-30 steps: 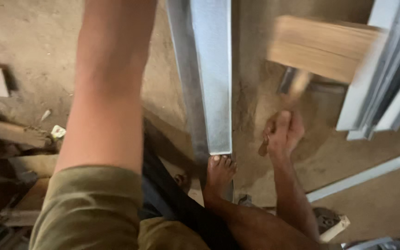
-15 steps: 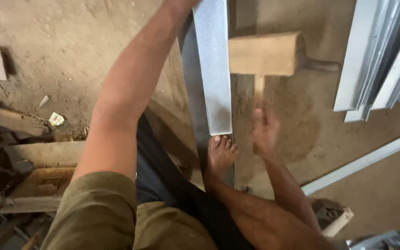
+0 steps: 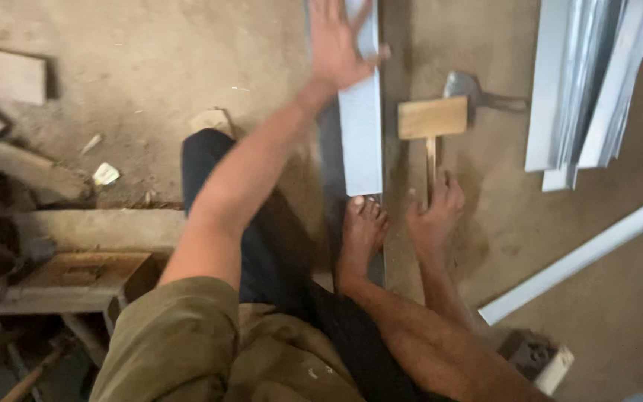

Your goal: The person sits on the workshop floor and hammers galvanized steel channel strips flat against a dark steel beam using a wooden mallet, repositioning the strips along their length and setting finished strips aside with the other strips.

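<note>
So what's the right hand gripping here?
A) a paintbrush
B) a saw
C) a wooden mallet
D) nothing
C: the right hand is closed round the handle of a wooden mallet, whose head is beside the metal strip that the left hand presses flat.

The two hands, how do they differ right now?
The left hand lies flat, fingers spread, on the metal strip; the right hand is closed around the mallet handle. The left arm is stretched far forward; the right hand stays near the bare foot. Both are bare.
</note>
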